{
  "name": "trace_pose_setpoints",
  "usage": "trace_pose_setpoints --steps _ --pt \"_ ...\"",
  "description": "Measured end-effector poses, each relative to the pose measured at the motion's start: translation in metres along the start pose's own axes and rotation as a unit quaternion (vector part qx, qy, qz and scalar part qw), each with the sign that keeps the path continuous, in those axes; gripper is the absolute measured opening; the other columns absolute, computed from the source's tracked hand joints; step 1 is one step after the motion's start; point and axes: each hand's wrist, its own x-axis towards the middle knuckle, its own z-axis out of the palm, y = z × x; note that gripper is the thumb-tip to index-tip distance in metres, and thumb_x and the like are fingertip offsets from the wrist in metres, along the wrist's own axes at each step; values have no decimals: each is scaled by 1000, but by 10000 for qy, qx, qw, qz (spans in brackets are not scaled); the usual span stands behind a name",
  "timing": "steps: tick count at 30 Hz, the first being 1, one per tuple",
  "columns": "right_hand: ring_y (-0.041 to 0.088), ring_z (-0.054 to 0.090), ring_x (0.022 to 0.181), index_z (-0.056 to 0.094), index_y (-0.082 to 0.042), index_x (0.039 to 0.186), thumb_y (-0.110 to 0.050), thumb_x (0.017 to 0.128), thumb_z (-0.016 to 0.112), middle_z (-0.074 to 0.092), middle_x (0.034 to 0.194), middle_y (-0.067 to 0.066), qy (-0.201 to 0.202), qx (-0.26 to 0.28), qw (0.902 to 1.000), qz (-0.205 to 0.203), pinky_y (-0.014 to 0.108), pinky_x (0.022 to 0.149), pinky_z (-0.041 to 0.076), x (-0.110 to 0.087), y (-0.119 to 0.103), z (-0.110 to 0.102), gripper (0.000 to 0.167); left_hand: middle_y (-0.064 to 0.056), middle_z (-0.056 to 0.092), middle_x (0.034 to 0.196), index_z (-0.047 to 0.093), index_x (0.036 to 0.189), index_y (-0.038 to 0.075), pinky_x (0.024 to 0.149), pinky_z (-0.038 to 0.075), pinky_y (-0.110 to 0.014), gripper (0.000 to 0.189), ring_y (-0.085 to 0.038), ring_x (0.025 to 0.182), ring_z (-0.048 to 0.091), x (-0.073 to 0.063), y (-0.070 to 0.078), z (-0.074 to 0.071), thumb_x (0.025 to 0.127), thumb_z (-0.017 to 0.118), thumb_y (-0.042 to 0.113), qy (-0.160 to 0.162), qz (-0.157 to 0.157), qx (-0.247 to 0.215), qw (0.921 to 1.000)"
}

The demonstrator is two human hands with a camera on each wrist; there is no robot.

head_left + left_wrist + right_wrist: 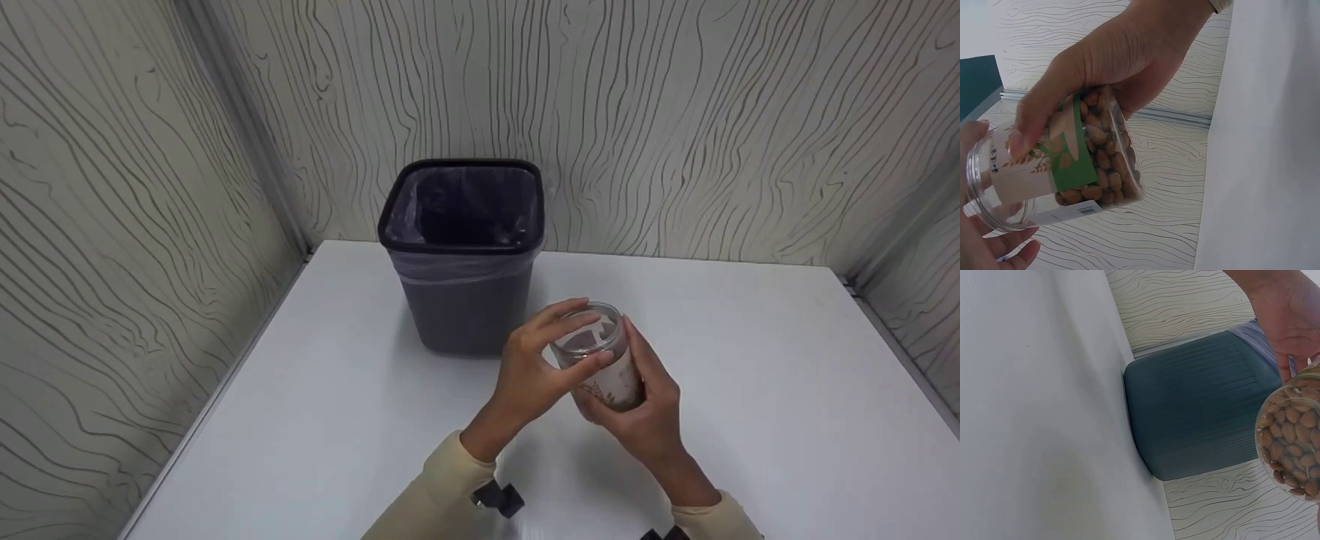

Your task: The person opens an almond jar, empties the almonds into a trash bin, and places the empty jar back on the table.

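A clear plastic jar of almonds (pixel 616 381) is held up over the white table, its top leaning toward the left. My right hand (pixel 651 417) grips the jar's body, thumb on one side and fingers round the other. At the clear ringed top, my left hand (pixel 529 373) curls its fingers and thumb round the rim. In the left wrist view, almonds (pixel 1105 160) fill the bottom part, and a white and green label (pixel 1069 171) wraps the side. The right wrist view faces the jar's base, with almonds (pixel 1294 444) showing through it.
Behind and left of the hands, a dark grey trash bin (pixel 469 311) with a clear plastic liner (pixel 465 268) stands on the white table (pixel 322 420). Wood-grain panels (pixel 637 112) close off the back and sides.
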Motion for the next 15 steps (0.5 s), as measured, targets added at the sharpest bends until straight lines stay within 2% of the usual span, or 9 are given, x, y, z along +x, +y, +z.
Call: trace_pose_setpoints --steps 7,15 --pt "8 56 123 41 19 143 10 57 85 53 137 37 -36 114 9998 167 17 101 44 8 -18 -1 97 -3 63 138 73 127 17 103 49 -34 43 -12 127 58 0 1 -1 90 79 37 -3 -11 -84 10000" --pt "8 56 123 41 18 144 11 56 85 52 138 37 -26 96 9997 213 17 101 44 7 -15 -1 98 -3 62 138 72 127 17 104 49 -34 42 -12 127 58 0 1 -1 91 78 38 -41 -54 -73 10000"
